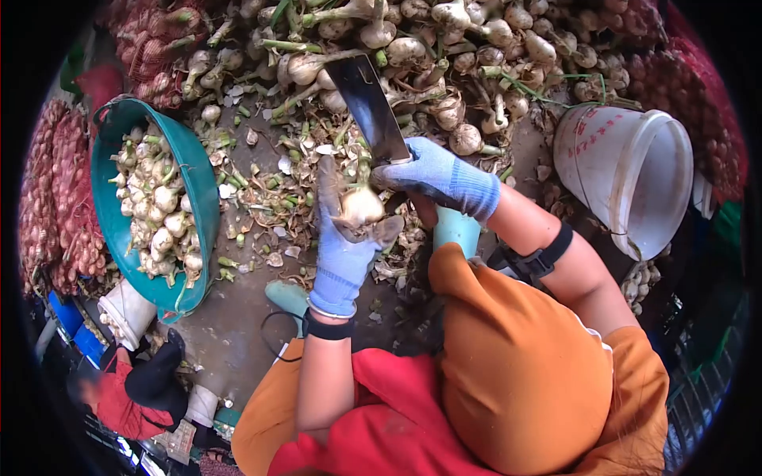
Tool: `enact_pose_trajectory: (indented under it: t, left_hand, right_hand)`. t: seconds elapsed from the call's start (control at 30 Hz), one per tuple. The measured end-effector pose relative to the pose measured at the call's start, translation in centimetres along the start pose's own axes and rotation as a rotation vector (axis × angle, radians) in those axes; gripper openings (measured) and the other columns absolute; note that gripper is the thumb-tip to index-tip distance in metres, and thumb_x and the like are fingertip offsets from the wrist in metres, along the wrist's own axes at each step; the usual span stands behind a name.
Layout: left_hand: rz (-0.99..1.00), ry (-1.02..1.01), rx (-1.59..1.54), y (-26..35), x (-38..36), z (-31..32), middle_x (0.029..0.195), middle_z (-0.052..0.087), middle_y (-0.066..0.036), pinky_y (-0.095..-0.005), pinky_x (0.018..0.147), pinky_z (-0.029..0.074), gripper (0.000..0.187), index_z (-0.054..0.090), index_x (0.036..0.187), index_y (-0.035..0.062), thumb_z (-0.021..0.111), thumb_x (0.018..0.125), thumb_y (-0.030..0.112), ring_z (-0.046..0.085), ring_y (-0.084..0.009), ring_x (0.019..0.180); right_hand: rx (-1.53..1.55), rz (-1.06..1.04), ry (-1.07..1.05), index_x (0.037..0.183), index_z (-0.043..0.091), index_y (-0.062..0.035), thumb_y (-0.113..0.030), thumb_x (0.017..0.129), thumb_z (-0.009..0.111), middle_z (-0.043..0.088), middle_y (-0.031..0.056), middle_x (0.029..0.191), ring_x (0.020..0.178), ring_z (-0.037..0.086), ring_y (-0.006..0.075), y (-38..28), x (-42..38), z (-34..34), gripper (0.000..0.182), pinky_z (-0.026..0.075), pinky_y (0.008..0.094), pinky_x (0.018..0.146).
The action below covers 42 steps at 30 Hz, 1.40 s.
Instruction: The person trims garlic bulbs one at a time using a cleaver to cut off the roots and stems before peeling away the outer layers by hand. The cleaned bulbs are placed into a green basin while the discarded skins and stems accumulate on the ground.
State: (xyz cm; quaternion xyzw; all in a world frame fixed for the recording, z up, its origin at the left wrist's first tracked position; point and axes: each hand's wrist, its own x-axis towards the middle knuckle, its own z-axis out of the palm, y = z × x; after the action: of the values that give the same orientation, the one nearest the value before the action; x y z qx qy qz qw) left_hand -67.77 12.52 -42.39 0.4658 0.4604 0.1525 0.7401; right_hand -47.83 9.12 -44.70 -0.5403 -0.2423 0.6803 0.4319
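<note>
A: Entry, left to right. What is noted furthest to the left of the hands?

B: A teal basin (198,170), filled with trimmed bulbs, is seen well apart from the left hand, on its outer side. Red mesh sacks (59,198) are stacked beyond it.

A: Left hand?

B: The left hand (343,238), in a blue glove, is closed around an onion bulb (361,206), which is held just above the palm, stalk end up.

A: Right hand?

B: The right hand (439,176), gloved likewise, is clenched on the handle of a cleaver (367,103); the blade's lower edge is set against the bulb's top.

A: Beyond the hands?

B: A heap of untrimmed onions (444,47) is recorded past the blade. A white bucket (635,170), tipped on its side, lies outside the right forearm.
</note>
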Motion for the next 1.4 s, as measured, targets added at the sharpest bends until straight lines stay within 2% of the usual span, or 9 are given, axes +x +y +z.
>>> enact_pose_trajectory:
  t: [0.13,0.3,0.4,0.47,0.77,1.0,1.27,1.33,1.4]
  left_hand:
    - [0.06,0.01,-0.378,-1.3,-0.4,-1.4,0.106,0.062,-0.007,-0.0282,0.075,0.057,0.056,0.051,0.127,0.0062,0.075,0.078,0.0,0.064,-0.0155,0.086]
    - [0.255,0.511,0.249,1.4,1.3,-8.2,0.107,0.063,-0.008,-0.029,0.076,0.056,0.042,0.054,0.119,0.0068,0.076,0.086,0.02,0.063,-0.0184,0.096]
    - [0.27,-0.064,-1.247,8.2,0.2,-11.4,0.111,0.061,-0.006,-0.0232,0.059,0.053,0.051,0.052,0.129,0.0112,0.069,0.085,0.027,0.061,-0.0138,0.087]
    - [0.284,-0.21,-1.298,5.9,0.2,-14.3,0.102,0.065,-0.003,-0.0215,0.056,0.052,0.054,0.05,0.133,0.0111,0.067,0.086,0.03,0.061,-0.0119,0.086]
    - [0.136,0.048,-0.599,-4.9,2.3,-1.2,0.138,0.045,-0.012,-0.0333,0.108,0.045,0.072,0.032,0.146,0.0075,0.063,0.082,-0.005,0.052,-0.0234,0.123]
    - [0.518,0.152,0.547,0.8,1.8,-1.5,0.125,0.052,-0.012,-0.0347,0.095,0.052,0.078,0.041,0.129,0.0047,0.088,0.067,0.009,0.057,-0.0225,0.113]
    - [0.302,0.133,0.372,0.6,-0.2,-2.5,0.127,0.049,-0.015,-0.0399,0.108,0.041,0.075,0.036,0.133,0.0053,0.081,0.074,0.018,0.05,-0.025,0.121]
    - [-0.182,0.129,-0.835,-1.6,-0.7,-3.9,0.125,0.05,-0.014,-0.0404,0.103,0.046,0.066,0.037,0.134,0.0052,0.073,0.079,0.009,0.052,-0.0257,0.119]
    - [0.227,0.115,-0.061,-1.0,-1.4,-3.0,0.123,0.051,-0.012,-0.0402,0.097,0.052,0.065,0.036,0.135,0.005,0.068,0.079,-0.003,0.055,-0.025,0.115]
  right_hand:
    - [-0.825,-0.524,0.012,0.095,0.067,-0.0081,-0.026,0.076,0.065,0.066,0.0167,0.088,0.083,0.065,0.0365,-3.1,-1.8,1.3,0.027,0.053,0.0426,0.072]
    - [-1.204,0.04,0.082,0.101,0.067,-0.0101,-0.03,0.078,0.062,0.065,0.0171,0.109,0.097,0.065,0.0343,-0.7,0.9,-3.8,0.031,0.052,0.0437,0.082]
    - [-1.012,-0.292,0.381,0.104,0.066,-0.0086,-0.032,0.08,0.062,0.061,0.0184,0.119,0.102,0.064,0.0345,0.0,2.5,-3.9,0.033,0.052,0.0443,0.086]
    - [-1.129,-0.167,0.423,0.112,0.066,-0.0088,-0.037,0.082,0.064,0.06,0.0164,0.123,0.104,0.063,0.0374,1.4,5.8,-4.4,0.041,0.05,0.0471,0.09]
    - [0.02,-0.003,-0.02,0.097,0.069,-0.0023,-0.032,0.085,0.073,0.064,-0.0012,0.084,0.074,0.056,0.0068,2.8,-0.1,0.4,0.032,0.048,0.027,0.065]
    - [-1.257,-0.584,0.112,0.102,0.059,-0.0113,-0.028,0.078,0.07,0.059,0.0107,0.106,0.091,0.065,0.0288,-2.4,-2.8,1.2,0.031,0.055,0.0412,0.072]
    - [-1.265,-0.545,-0.008,0.101,0.057,-0.012,-0.029,0.074,0.071,0.057,0.0111,0.098,0.084,0.066,0.0307,-3.5,-2.4,2.4,0.034,0.053,0.0449,0.061]
    - [-1.257,-0.501,0.021,0.099,0.058,-0.0129,-0.029,0.075,0.07,0.058,0.0105,0.093,0.081,0.066,0.0318,-3.2,-1.9,2.0,0.031,0.053,0.0452,0.061]
    - [-1.227,-0.562,0.063,0.096,0.058,-0.0136,-0.03,0.076,0.068,0.058,0.01,0.088,0.078,0.066,0.0323,-1.9,-1.1,1.7,0.027,0.053,0.0451,0.06]
